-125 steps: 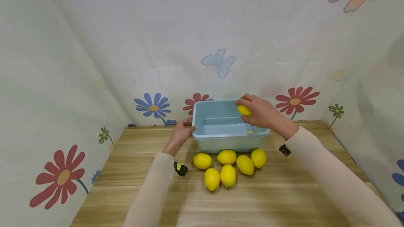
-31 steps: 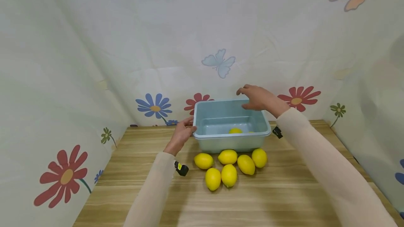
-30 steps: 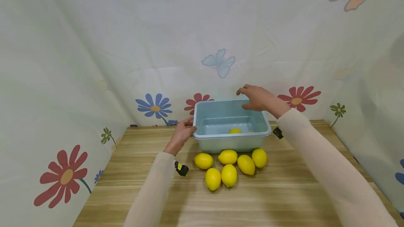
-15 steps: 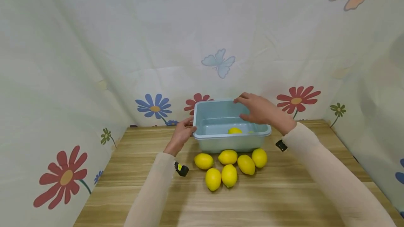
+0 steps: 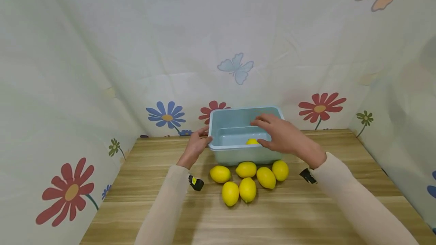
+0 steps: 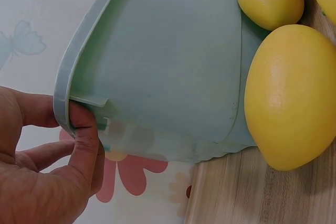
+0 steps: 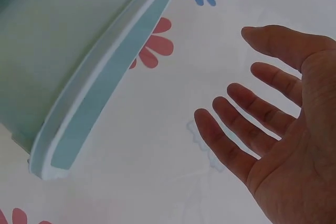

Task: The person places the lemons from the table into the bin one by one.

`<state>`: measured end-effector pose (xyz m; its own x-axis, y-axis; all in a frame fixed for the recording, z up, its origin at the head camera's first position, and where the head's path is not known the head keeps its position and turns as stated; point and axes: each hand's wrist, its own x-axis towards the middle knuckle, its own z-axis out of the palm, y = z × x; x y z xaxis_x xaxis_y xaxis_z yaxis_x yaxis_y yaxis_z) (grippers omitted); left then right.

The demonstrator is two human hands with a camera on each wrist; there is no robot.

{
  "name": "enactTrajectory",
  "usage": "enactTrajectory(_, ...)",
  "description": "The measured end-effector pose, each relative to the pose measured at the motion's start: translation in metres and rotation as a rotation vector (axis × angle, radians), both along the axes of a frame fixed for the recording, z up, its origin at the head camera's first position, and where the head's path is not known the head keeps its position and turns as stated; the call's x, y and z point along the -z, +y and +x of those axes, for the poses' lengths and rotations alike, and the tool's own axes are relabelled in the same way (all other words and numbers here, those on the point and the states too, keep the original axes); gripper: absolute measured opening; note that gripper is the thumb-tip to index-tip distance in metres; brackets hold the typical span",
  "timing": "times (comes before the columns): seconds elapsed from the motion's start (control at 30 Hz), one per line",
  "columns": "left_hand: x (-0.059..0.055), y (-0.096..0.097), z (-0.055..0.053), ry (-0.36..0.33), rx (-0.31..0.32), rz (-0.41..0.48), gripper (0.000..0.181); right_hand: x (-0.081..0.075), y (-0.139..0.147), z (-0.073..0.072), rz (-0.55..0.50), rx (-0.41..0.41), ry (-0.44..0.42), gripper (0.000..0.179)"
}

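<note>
A light-blue plastic basin (image 5: 238, 157) stands at the back of the table. My left hand (image 5: 194, 146) pinches its left rim; the left wrist view shows thumb and fingers on either side of the edge (image 6: 62, 85). Over the basin's right part hovers my right hand (image 5: 282, 134), fingers spread and apart from the rim, as the right wrist view confirms with nothing in the palm (image 7: 294, 145). One yellow lemon (image 5: 252, 141) shows inside, partly behind the front rim. Several more lemons (image 5: 248, 190) lie on the table before the basin, below my right hand.
The wood-grain table (image 5: 289, 218) ends at the back against a white curtain (image 5: 190, 41) printed with flowers and butterflies. Side curtains flank it on the left and right. Nearest the basin's front wall sits one lemon (image 5: 246, 169) of the group.
Earlier my right hand held a lemon over the basin; it let go, and a lemon appeared inside. Since then the empty hand has lowered toward the front rim. My left hand has stayed.
</note>
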<state>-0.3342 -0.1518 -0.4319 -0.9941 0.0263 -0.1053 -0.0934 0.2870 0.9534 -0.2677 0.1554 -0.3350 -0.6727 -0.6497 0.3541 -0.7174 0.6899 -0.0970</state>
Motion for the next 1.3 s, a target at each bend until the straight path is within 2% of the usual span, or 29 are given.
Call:
enactTrajectory(0.23, 0.0, 0.001, -0.001, 0.003, -0.008, 0.0, 0.054, 0.012, 0.002, 0.018, 0.012, -0.01, 0.012, 0.05)
enactTrajectory(0.6, -0.001, 0.0, -0.002, -0.004, 0.005, 0.006, 0.052, 0.034, 0.004, 0.036, 0.01, -0.036, -0.005, 0.046)
enactTrajectory(1.0, 0.0, 0.0, -0.001, -0.002, 0.014, 0.009, 0.053, 0.064, 0.009, 0.047, 0.037, -0.048, -0.03, 0.049)
enactTrajectory(1.3, 0.001, -0.001, -0.001, 0.013, 0.014, 0.005, 0.053, 0.086, 0.009, 0.049, 0.018, 0.022, -0.155, 0.047)
